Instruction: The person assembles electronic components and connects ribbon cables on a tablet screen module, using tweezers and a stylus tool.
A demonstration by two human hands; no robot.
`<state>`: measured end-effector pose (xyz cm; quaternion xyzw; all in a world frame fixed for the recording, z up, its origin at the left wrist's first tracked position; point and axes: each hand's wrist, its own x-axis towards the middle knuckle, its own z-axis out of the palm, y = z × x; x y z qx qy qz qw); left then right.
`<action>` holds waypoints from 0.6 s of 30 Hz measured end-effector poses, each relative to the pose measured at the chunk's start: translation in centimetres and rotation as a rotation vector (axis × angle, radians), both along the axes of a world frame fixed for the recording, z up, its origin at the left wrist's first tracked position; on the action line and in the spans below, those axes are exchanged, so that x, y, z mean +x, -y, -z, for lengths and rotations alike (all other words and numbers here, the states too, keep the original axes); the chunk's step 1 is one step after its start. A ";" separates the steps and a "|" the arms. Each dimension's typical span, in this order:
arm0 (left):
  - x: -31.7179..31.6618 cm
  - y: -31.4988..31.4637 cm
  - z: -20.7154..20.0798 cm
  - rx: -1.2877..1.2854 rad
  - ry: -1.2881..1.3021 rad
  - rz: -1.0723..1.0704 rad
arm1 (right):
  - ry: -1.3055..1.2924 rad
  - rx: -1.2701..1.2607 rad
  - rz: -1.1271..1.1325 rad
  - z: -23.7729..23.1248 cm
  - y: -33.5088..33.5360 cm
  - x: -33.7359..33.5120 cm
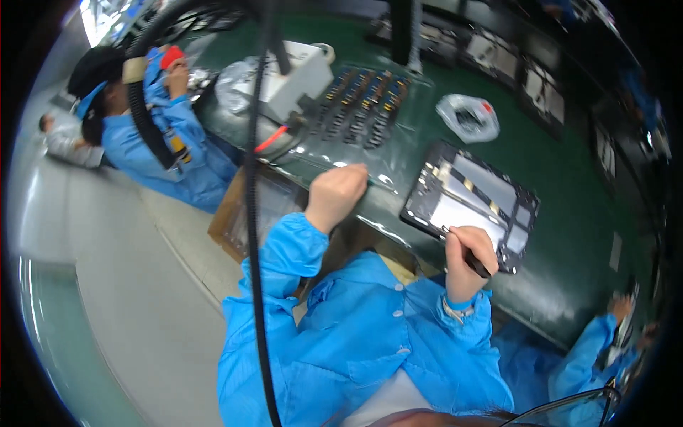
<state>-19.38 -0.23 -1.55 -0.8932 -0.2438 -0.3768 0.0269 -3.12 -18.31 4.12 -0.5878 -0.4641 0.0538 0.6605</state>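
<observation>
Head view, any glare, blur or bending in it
Head view: white glints streak the clear plastic sheet beside the left hand; head view: the opened flat device by the right hand looks fairly sharp; head view: the upper right is dim and soft, edges bowing near the black rim.

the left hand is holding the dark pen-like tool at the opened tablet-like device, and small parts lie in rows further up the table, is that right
Not quite: the head view shows the right hand holding the dark pen-like tool at the opened tablet-like device. Small parts do lie in rows further up the table.
</observation>
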 end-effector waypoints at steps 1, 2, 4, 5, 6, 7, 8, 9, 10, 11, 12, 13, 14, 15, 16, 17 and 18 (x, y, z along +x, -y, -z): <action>-0.1 0.0 0.4 0.002 -0.024 0.009 | -0.005 0.002 0.004 0.4 0.0 0.1; -0.3 0.2 0.3 0.013 -0.035 0.031 | -0.033 0.000 -0.011 0.4 0.1 0.1; -0.7 0.7 0.1 0.051 -0.058 0.051 | -0.045 -0.003 -0.027 0.3 0.2 0.1; -1.1 0.7 0.1 0.059 -0.080 0.079 | -0.038 -0.004 -0.038 0.4 0.0 0.2; -1.3 0.7 0.1 0.068 -0.098 0.105 | -0.054 0.012 -0.050 0.6 -0.2 0.2; -1.5 0.8 -0.1 0.076 -0.115 0.128 | -0.050 0.015 -0.036 0.7 -0.3 0.1; -1.6 0.7 -0.3 0.121 -0.157 0.125 | -0.055 0.025 -0.033 0.8 -0.5 0.1; -1.6 0.6 -0.4 0.161 -0.201 0.122 | -0.061 0.032 -0.030 1.0 -0.7 0.2; -1.6 0.6 -0.2 0.121 -0.212 0.125 | -0.043 0.023 -0.025 1.0 -0.7 0.3; -1.3 0.5 -0.2 0.040 -0.221 0.126 | -0.053 0.003 -0.016 0.9 -0.5 0.4; -1.2 0.5 -0.3 0.039 -0.251 0.111 | -0.034 -0.023 -0.038 0.8 -0.3 0.6; -0.9 0.6 -1.1 0.038 -0.280 0.098 | -0.012 -0.048 -0.058 0.8 -0.2 0.9; -0.3 0.6 -2.1 0.046 -0.250 0.096 | -0.012 -0.045 -0.066 0.7 -0.3 1.1; 0.7 0.7 -3.1 0.048 -0.249 0.092 | -0.001 -0.001 -0.053 0.7 -0.3 1.3; 2.0 0.9 -4.6 0.007 -0.178 0.153 | 0.007 0.041 -0.037 0.8 -0.3 1.4; 3.4 1.1 -5.4 -0.033 -0.104 0.215 | 0.008 0.042 -0.037 1.0 -0.1 1.6; 5.4 1.3 -5.4 -0.050 -0.090 0.289 | -0.039 0.069 -0.025 1.2 0.2 1.9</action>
